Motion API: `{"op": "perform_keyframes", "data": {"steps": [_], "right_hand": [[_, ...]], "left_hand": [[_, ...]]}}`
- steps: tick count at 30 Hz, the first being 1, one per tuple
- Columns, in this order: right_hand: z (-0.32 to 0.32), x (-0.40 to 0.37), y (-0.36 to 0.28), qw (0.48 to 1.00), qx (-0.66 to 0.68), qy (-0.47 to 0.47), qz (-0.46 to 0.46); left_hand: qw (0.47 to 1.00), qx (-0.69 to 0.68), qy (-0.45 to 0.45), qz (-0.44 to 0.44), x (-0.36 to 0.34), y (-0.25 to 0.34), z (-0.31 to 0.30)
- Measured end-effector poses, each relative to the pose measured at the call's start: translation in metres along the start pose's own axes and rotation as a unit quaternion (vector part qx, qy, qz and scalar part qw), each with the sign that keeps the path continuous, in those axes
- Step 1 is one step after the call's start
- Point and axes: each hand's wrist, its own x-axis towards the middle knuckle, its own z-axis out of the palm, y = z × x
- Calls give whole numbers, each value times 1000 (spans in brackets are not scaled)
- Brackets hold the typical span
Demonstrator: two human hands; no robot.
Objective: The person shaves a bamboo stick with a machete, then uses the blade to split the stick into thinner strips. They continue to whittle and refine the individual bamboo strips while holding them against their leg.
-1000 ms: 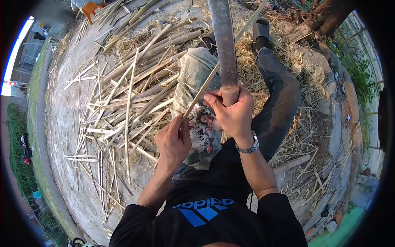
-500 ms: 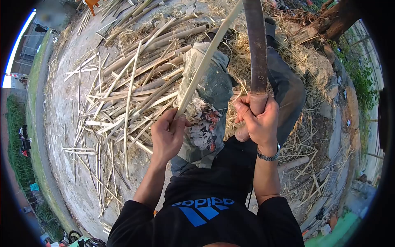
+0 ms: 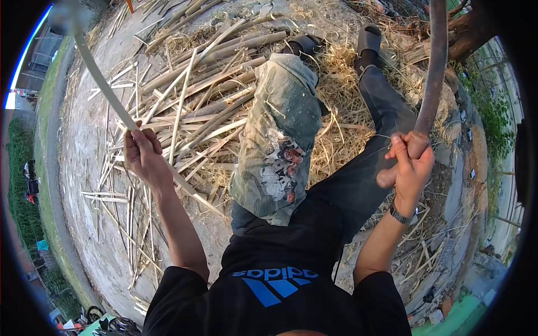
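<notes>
My left hand (image 3: 147,155) is closed around a long pale wooden strip (image 3: 105,87), out over the pile of strips. The strip rises toward the upper left, where its far end is blurred. On the right, my right hand (image 3: 413,167) grips the wooden handle of a long dark blade (image 3: 435,73), which points up and away. The handle's rounded end shows below my fingers. Between the hands, a worn, stained cloth (image 3: 286,106) covers one of my legs.
Split strips and poles (image 3: 185,106) lie piled on the ground at the left. Curly shavings (image 3: 342,84) are heaped between my feet. A tree trunk (image 3: 471,31) and rocks stand at the upper right, with a low ledge along the right side.
My hands have moved apart, the left one leftward with the strip, the right one rightward with the blade. My uncovered leg has shifted outward, and both sandals now show.
</notes>
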Motion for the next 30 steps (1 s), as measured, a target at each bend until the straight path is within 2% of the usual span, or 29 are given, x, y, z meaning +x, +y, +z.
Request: {"op": "perform_keyframes", "data": {"steps": [2,5,7,9,10,11,12,13,15,16,18,19,21,22,23,24,25,27,28,29,30], "right_hand": [[6,24,8,1000,-2,17,-22],[21,31,8,995,8,61,-82],[29,21,-1,998,-41,-40,-36],[49,6,-9,993,-44,-93,-52],[61,-3,-8,995,-7,-101,-22],[70,-13,-13,988,10,-151,-32],[81,-25,-18,984,64,-167,-16],[94,-37,-21,983,64,-170,-13],[111,-58,-25,960,209,-183,-23],[110,-62,-29,961,206,-185,-19],[106,-66,-40,955,112,-273,37],[104,-67,-34,956,110,-270,43],[95,-65,-17,966,42,-256,22],[89,-62,-19,967,11,-252,43],[80,-61,-12,972,4,-227,61],[71,-56,-8,974,-31,-220,36],[62,-48,-6,975,-67,-211,9],[43,-33,-6,978,-116,-172,-12],[33,-27,-11,971,-173,-164,-27],[24,-22,-6,972,-174,-155,-24],[15,-16,0,972,-184,-146,-33]], "left_hand": [[999,-37,15,6,-1,-4,-14],[990,-127,-53,-12,-33,-6,-9],[988,-140,-62,-24,-50,5,5],[977,-209,-36,14,-61,22,29],[969,-243,-36,33,-62,32,39],[956,-281,-68,53,-64,40,47],[951,-287,-90,76,-68,51,58],[944,-294,-112,101,-75,60,70],[937,-283,-184,93,-95,68,88],[931,-298,-197,77,-112,67,98],[917,-319,-233,60,-135,54,101],[916,-320,-235,54,-143,49,98],[922,-269,-272,62,-155,44,90],[935,-241,-260,-29,-164,52,85],[932,-241,-268,-33,-161,56,73],[912,-122,-381,-90,-148,57,58],[864,1,-483,-141,-134,57,42],[930,44,-362,55,-125,27,10],[924,88,-308,209,-104,11,2],[893,126,-245,356,-81,-2,-1],[870,212,-207,395,-61,0,3]]}}
